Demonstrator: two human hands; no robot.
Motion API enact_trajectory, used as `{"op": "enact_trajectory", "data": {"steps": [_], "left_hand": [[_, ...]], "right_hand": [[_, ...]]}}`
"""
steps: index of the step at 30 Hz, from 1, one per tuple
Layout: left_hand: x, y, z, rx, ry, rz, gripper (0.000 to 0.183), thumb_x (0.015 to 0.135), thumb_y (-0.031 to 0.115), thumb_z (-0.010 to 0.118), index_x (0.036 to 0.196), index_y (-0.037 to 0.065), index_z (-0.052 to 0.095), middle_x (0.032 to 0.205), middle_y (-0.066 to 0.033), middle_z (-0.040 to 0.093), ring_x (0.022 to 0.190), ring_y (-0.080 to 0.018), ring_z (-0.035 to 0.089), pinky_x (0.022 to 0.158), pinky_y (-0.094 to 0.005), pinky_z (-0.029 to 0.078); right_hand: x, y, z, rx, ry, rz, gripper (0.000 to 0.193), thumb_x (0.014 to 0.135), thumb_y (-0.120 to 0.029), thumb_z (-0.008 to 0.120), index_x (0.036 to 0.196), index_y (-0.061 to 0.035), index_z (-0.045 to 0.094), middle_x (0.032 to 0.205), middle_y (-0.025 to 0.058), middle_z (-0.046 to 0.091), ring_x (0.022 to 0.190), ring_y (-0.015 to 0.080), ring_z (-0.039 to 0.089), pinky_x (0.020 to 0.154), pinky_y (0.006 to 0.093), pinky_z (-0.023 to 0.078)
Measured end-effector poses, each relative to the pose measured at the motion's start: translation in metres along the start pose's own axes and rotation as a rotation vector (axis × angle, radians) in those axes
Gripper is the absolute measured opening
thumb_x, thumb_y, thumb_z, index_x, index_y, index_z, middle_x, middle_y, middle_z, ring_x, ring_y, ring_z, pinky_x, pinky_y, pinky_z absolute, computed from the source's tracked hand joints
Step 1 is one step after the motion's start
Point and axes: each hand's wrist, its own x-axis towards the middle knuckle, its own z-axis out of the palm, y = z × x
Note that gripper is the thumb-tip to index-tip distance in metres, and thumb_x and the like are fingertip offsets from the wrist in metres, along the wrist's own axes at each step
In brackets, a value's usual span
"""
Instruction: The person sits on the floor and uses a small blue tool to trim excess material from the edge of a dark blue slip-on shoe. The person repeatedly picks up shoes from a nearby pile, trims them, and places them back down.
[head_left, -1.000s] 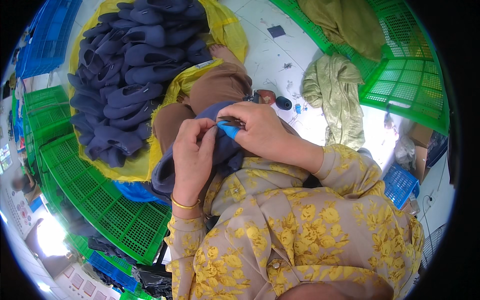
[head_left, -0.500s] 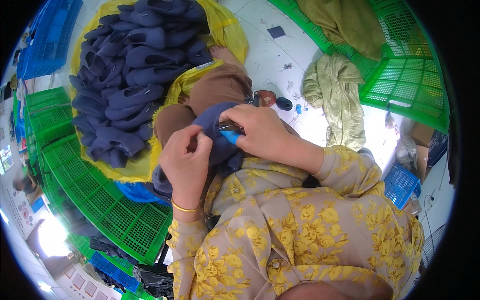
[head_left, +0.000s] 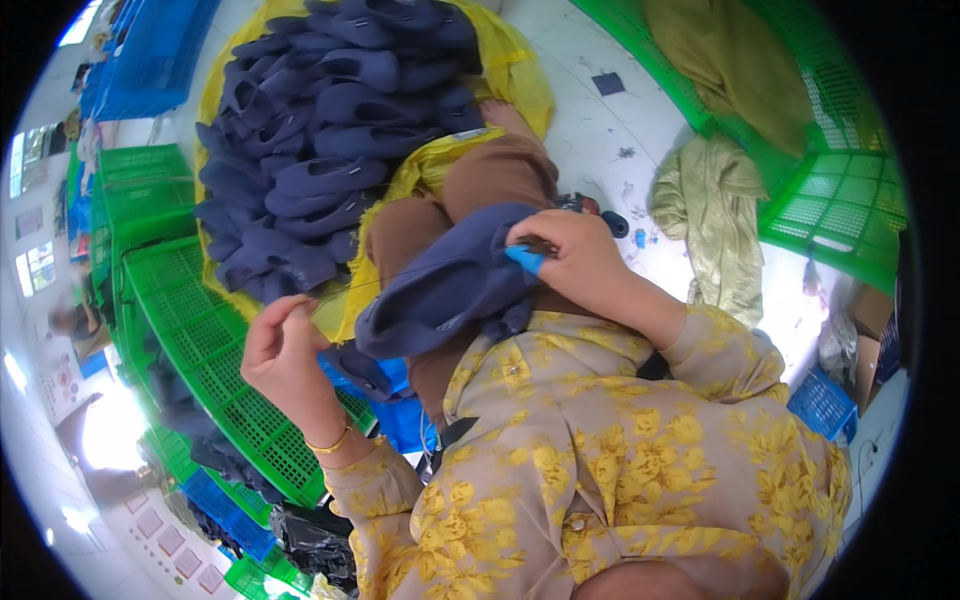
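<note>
The left hand (head_left: 285, 350) is out to the side, fingers pinched together on a thin thread (head_left: 400, 275). The thread runs right to a soft dark blue shoe (head_left: 450, 285) on the lap. It lies slanting, up toward the right hand (head_left: 575, 255), whose fingers clamp its edge.

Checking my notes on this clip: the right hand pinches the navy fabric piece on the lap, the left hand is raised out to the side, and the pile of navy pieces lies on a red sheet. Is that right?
Not quite. In the head view the pile of navy pieces lies on a yellow sheet, not a red one. The rest holds: the right hand pinches the navy fabric piece on the lap, and the left hand is raised out to the side.
</note>
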Motion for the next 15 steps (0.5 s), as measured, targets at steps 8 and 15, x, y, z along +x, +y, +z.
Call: {"op": "enact_trajectory", "data": {"steps": [8, 15], "left_hand": [[-0.014, 0.022, -0.005, -0.131, -0.160, -0.074, 0.011, 0.085, -0.003, 0.060, 0.090, -0.005, 0.070, 0.074, -0.0062, 0.067, 0.053, -0.0040, 0.046, 0.048, -0.0184, 0.033], [-0.029, 0.038, 0.009, -0.181, -0.283, 0.177, 0.013, 0.080, -0.009, 0.061, 0.089, -0.005, 0.070, 0.089, -0.0042, 0.059, 0.059, -0.0033, 0.045, 0.050, -0.0176, 0.032]], "right_hand": [[0.024, -0.072, -0.030, 0.535, -0.163, 0.164, 0.019, 0.088, -0.002, 0.064, 0.106, -0.0014, 0.064, 0.090, -0.0037, 0.062, 0.074, -0.0010, 0.049, 0.065, 0.0150, 0.042], [0.039, -0.119, 0.005, 0.600, -0.447, -0.017, 0.015, 0.090, -0.007, 0.062, 0.104, -0.0020, 0.063, 0.084, -0.0018, 0.061, 0.074, 0.0018, 0.050, 0.064, 0.0201, 0.042]]}}
